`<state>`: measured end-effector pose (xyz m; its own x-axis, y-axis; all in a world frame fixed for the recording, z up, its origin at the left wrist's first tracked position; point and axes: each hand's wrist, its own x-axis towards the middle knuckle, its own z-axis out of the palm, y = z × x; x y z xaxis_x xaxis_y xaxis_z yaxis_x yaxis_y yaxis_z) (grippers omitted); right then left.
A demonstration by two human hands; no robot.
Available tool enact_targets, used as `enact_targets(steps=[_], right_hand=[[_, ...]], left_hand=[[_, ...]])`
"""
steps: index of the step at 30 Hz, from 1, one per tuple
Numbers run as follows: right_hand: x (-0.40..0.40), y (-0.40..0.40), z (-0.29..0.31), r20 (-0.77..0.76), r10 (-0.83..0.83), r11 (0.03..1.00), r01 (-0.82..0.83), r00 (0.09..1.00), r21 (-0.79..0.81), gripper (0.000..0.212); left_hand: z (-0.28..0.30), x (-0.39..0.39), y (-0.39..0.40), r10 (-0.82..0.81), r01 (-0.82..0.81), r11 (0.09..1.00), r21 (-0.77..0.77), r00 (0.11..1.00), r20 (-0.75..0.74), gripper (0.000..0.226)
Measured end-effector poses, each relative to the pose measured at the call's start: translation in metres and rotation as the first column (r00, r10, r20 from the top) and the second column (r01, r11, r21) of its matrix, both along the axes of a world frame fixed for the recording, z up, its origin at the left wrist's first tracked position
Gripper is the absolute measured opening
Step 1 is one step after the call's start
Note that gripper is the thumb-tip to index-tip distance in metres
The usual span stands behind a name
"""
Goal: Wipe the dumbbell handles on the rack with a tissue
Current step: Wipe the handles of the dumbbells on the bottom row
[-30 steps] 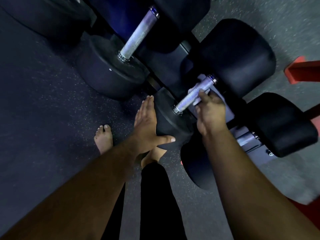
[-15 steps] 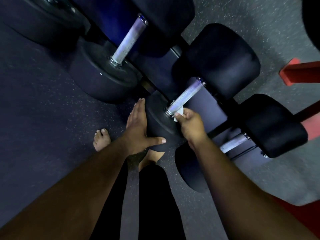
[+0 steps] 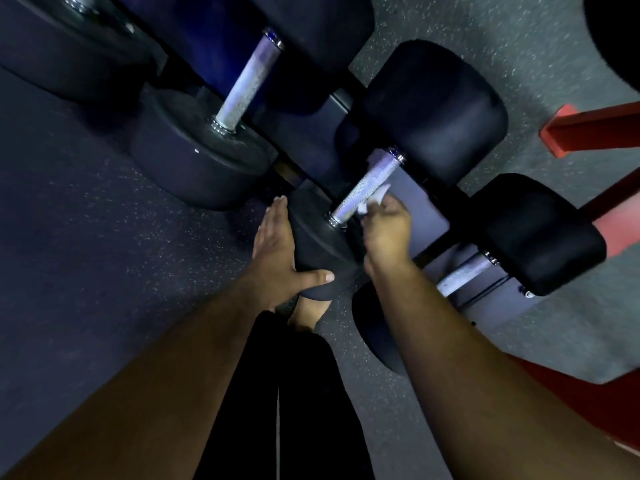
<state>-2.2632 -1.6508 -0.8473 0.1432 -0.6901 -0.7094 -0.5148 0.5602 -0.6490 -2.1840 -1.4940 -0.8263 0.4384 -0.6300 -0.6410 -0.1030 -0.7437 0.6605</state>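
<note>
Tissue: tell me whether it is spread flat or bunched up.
Bunched up. The tissue shows only as a crumpled white wad pinched in the right hand against the handle.

At the right edge of the frame we see a red metal frame (image 3: 595, 128), with more red low in the lower right. Speckled rubber flooring (image 3: 86, 237) fills the left. Black trouser legs (image 3: 277, 393) run up from the bottom centre to 1 bare foot (image 3: 308, 311).
</note>
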Motion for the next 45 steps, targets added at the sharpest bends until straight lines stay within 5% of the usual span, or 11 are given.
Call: enact_targets(steps=[8, 15, 19, 23, 25, 28, 32, 36, 39, 42, 45], right_hand=[[0.017, -0.044, 0.012, 0.343, -0.255, 0.963, 0.204, 0.904, 0.178, 0.014], [-0.002, -0.002, -0.01, 0.113, 0.143, 0.968, -0.163, 0.983, 0.191, 0.022], [-0.025, 0.011, 0.003, -0.144, 0.267, 0.954, -0.282, 0.953, -0.101, 0.031], [-0.027, -0.011, 0.032, -0.479, 0.533, 0.358, -0.699, 0.698, -0.619, 0.047], [-0.017, -0.031, 0.026, -0.723, 0.597, -0.012, -0.898, 0.347, -0.441, 0.059], [-0.017, -0.03, 0.017, -0.865, 0.502, -0.245, -0.962, -0.019, -0.121, 0.06], [-0.033, -0.015, 0.017, -0.752, 0.618, -0.44, -0.893, -0.228, -0.091, 0.055], [-0.062, -0.017, 0.033, -0.634, 0.763, -0.282, -0.947, -0.127, -0.151, 0.058], [-0.121, -0.01, 0.044, -0.49, 0.802, 0.184, -0.921, 0.342, -0.342, 0.06], [-0.186, -0.005, 0.054, -0.242, 0.4, 0.76, -0.467, 0.884, -0.452, 0.046], [-0.236, -0.009, 0.042, -0.169, -0.055, 0.951, 0.0, 0.984, -0.309, 0.037]], left_hand=[[-0.006, -0.002, 0.003, -0.039, 0.04, 0.999, -0.024, 0.998, 0.042, 0.148], [-0.006, -0.003, 0.004, -0.028, 0.029, 1.0, -0.011, 0.999, 0.045, 0.151], [-0.005, -0.005, 0.004, -0.021, 0.022, 1.0, -0.008, 0.999, 0.05, 0.146], [-0.003, -0.006, 0.005, 0.0, 0.0, 1.0, -0.011, 0.999, 0.043, 0.145], [-0.005, -0.008, 0.004, 0.005, -0.005, 1.0, -0.008, 0.999, 0.051, 0.149], [-0.002, -0.014, 0.0, 0.026, -0.027, 1.0, 0.002, 0.994, 0.102, 0.147], [0.001, -0.031, 0.0, 0.067, -0.072, 0.997, 0.015, 0.975, 0.213, 0.139], [0.013, -0.073, 0.004, 0.058, -0.066, 0.998, 0.01, 0.929, 0.365, 0.118], [0.026, -0.118, 0.002, -0.057, 0.045, 0.998, 0.038, 0.88, 0.472, 0.113], [0.031, -0.156, -0.007, -0.184, 0.181, 0.982, 0.048, 0.885, 0.428, 0.116], [0.029, -0.19, -0.025, -0.245, 0.251, 0.968, 0.008, 0.935, 0.257, 0.129]])
